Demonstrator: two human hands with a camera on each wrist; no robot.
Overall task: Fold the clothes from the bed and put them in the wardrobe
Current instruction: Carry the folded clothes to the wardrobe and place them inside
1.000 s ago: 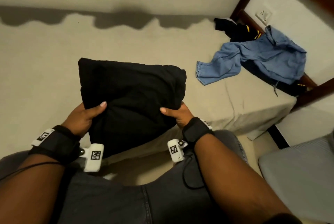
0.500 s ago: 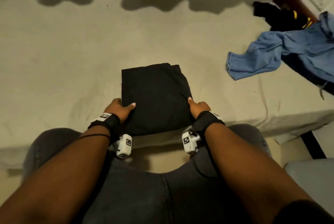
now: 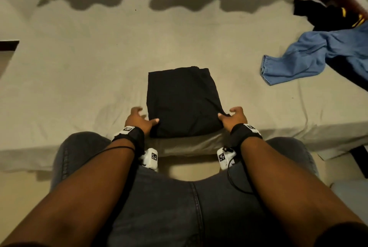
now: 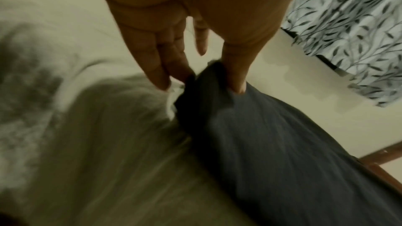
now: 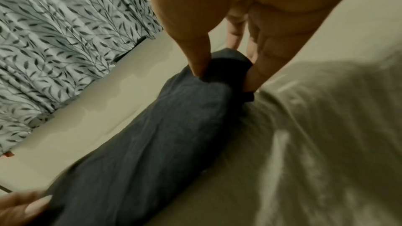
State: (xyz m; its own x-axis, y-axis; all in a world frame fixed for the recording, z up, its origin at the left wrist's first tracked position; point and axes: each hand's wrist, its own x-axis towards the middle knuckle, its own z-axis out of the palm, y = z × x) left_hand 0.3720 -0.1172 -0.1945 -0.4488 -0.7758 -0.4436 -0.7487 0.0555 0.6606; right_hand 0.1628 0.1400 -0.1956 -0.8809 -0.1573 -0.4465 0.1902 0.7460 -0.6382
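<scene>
From the head view, we see the folded black garment (image 3: pixel 184 103) lying flat on the bed (image 3: pixel 79 71), near its front edge. Our left hand (image 3: pixel 137 120) and right hand (image 3: pixel 234 117) flank its near corners. In the left wrist view, our thumb and fingers pinch a corner. The right wrist view shows the same pinching grip.

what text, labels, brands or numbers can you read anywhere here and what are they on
No readable words, brands or numbers in any view.
Left wrist strap tag: black-and-white square code pattern, no letters.
Left wrist camera tag: same kind of pattern, no letters.
Right wrist strap tag: pattern only.
Right wrist camera tag: pattern only.
Folded black garment, blue denim shirt, dark garment with yellow marks: no legible label.
</scene>
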